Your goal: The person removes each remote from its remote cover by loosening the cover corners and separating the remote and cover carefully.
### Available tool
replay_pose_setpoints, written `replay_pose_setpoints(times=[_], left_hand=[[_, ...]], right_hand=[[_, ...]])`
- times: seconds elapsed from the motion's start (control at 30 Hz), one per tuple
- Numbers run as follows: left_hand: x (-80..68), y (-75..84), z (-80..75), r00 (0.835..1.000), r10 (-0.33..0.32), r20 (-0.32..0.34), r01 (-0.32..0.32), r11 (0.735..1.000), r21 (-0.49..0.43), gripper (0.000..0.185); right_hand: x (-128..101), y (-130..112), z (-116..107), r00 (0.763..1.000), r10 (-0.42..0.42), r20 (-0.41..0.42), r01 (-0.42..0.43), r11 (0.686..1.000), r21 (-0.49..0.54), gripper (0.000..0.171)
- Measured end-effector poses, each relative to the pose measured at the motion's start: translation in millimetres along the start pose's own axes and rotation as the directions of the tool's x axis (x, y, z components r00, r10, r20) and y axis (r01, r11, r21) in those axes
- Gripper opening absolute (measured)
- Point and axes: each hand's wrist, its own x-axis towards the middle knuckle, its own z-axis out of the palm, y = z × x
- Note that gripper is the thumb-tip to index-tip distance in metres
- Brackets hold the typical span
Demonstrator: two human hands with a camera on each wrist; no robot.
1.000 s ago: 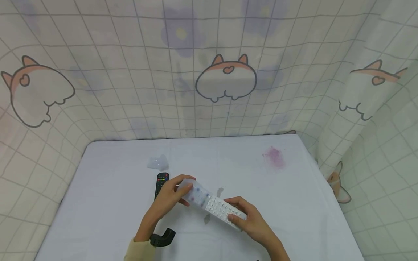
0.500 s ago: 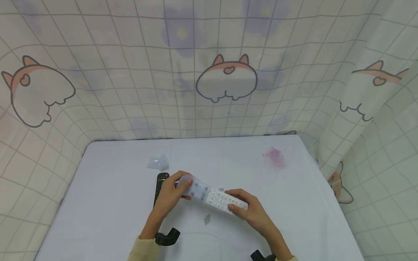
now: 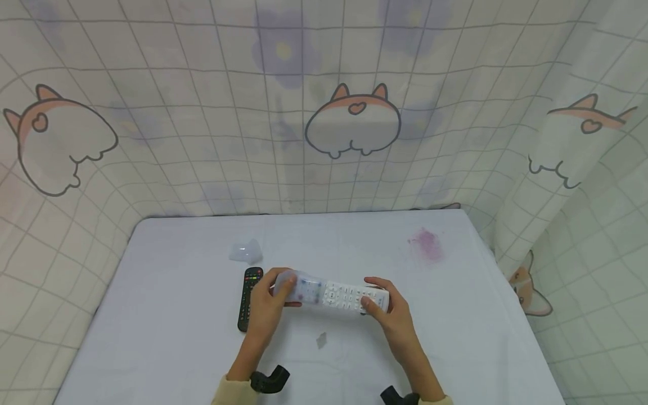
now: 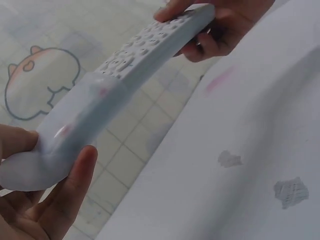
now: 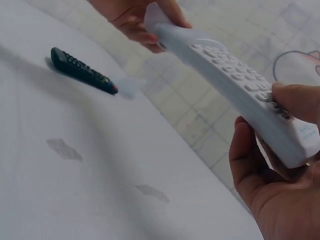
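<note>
Table (image 3: 177,315): white cloth, pink stain far right | white remote (image 3: 334,293): held level above the table, translucent sleeve over its left end | black remote (image 3: 247,298): flat on cloth, just left of my left hand | my left hand (image 3: 267,306): grips the sleeved end | my right hand (image 3: 392,315): grips the bare end.

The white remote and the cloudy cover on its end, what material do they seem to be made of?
White remote: apparently hard matte plastic; it keeps straight between right hand and left hand, with moulded raised buttons.
Cloudy cover: probably soft silicone or thin flexible plastic; it is translucent, coloured buttons show faintly through it, and its loose end bulges past the remote.
</note>
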Motion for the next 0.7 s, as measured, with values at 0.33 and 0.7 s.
replay_pose_setpoints(times=[0.33,0.7], left_hand=[[-19.9,-5.0,22.8,0.99,-0.137,-0.038,0.128,0.977,-0.169,0.031],[-33.6,-10.1,34.2,0.969,-0.244,-0.028,0.225,0.929,-0.294,0.034]], right_hand=[[6.4,-6.7,4.5,0.991,-0.041,-0.126,0.078,0.948,0.307,0.041],[19.2,-11.7,10.8,0.982,-0.051,-0.181,0.12,0.913,0.39,0.036]])
